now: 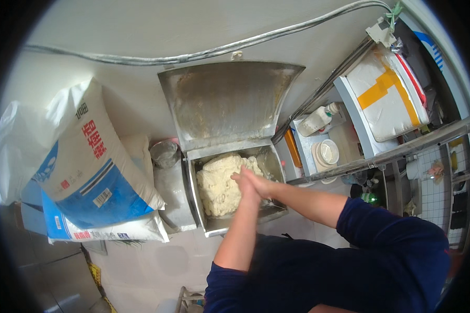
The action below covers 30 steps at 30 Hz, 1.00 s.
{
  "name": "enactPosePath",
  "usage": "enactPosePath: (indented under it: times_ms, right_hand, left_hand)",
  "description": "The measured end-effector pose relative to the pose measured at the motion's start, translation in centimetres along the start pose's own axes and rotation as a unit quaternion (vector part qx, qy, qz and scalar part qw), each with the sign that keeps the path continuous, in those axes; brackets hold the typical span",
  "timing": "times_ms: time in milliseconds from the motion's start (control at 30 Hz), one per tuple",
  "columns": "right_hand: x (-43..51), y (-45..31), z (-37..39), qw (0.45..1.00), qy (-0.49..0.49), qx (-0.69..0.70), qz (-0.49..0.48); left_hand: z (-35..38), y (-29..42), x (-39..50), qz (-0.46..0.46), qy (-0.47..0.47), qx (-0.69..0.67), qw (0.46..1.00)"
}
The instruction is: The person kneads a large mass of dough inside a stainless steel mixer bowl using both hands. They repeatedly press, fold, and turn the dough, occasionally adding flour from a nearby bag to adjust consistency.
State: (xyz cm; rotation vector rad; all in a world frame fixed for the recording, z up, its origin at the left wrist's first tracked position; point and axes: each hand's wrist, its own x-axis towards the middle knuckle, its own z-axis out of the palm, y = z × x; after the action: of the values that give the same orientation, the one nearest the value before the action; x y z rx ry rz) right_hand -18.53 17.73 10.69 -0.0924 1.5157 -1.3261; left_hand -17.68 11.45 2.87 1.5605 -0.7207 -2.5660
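Observation:
A large mass of pale, lumpy dough (219, 184) fills much of the metal tub of a dough mixer (243, 223). Above its right part, my left hand (248, 191) and my right hand (261, 185) are pressed palm to palm. The fingers point away from me, with a couple of fingertips spread apart. No object shows in either hand, though the space between the palms is hidden. Whether the hands touch the dough beneath is unclear. The mixer's stained metal lid (231, 103) stands raised at the back, near the wall.
Left of the mixer, printed sacks (94, 156) are stacked high. A clear bowl (164, 153) sits on the mixer's metal housing (174, 199). At right, a shelf holds a bottle of pale contents (317, 119), a round tub (329, 152) and a taped white foam box (391, 98). Cables (172, 59) cross the wall.

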Motion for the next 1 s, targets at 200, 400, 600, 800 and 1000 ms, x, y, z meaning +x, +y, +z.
enactPosePath:
  times_ms: [200,400,600,800,1000]
  right_hand:
    - [1.5,0.2,-1.6,0.998,0.023,0.049,0.045]
    - [-1.8,0.2,1.1,0.996,-0.028,-0.071,-0.036]
    - [-1.4,-0.8,2.2,0.986,-0.07,0.134,-0.068]
    - [3.5,0.3,1.9,0.903,0.138,0.396,-0.087]
    - [5.8,-0.9,2.5,0.886,0.242,0.363,-0.157]
  left_hand:
    - [1.6,-3.7,-0.1,-0.018,-0.007,0.08,0.997]
    - [-1.2,1.9,4.1,-0.104,0.037,-0.023,0.994]
    - [-2.7,2.3,2.1,-0.144,-0.069,-0.067,0.985]
    - [-4.3,-0.9,0.4,-0.075,-0.196,-0.186,0.96]
    - [-2.8,-2.4,-2.9,-0.008,-0.203,-0.179,0.963]
